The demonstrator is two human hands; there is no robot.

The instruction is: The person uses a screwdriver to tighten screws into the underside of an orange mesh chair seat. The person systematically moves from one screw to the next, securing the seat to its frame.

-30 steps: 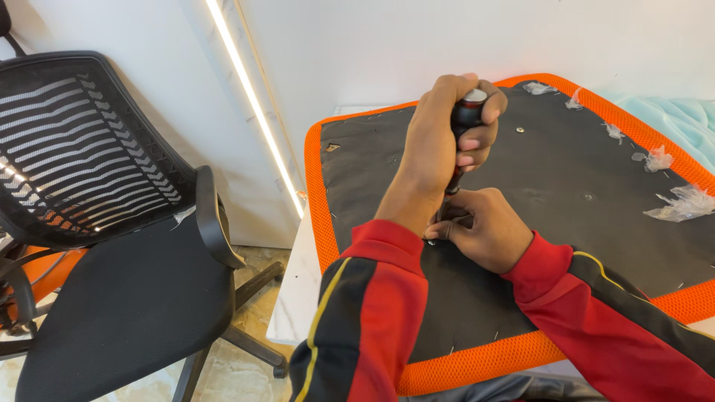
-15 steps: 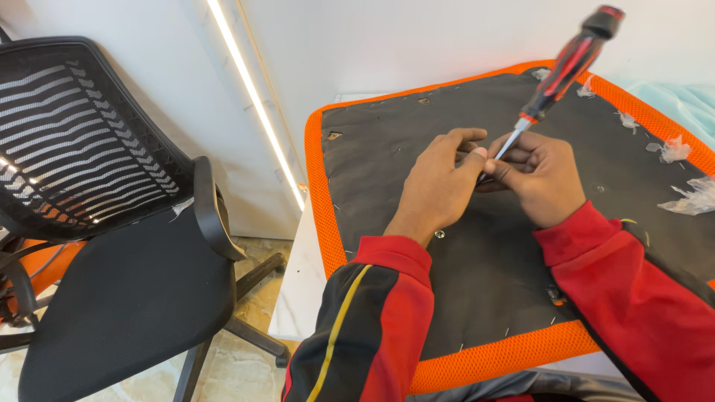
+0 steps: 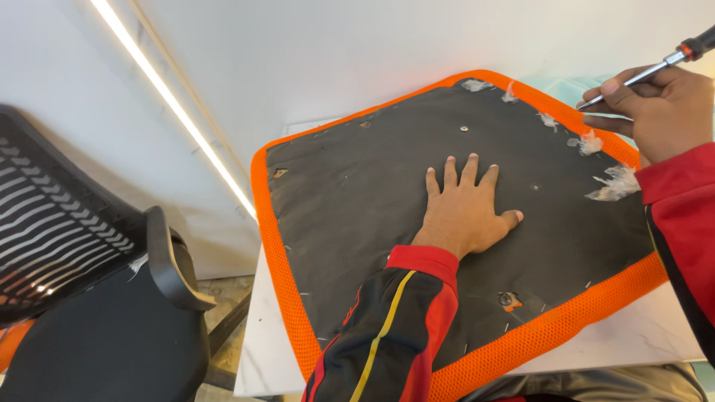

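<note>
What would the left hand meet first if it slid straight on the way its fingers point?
Probably the small metal fastener just beyond the left hand, then the seat pad's orange rim.

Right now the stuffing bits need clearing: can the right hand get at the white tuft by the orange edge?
Probably yes. The right hand hovers just above the tuft with nothing between them, but its fingers are shut on the screwdriver, which it would likely need to put down first.

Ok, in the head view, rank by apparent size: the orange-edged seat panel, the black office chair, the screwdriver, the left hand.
1. orange-edged seat panel
2. black office chair, partly cropped, so unsure against the panel
3. left hand
4. screwdriver, handle cut off by the frame, held in the right hand
</note>
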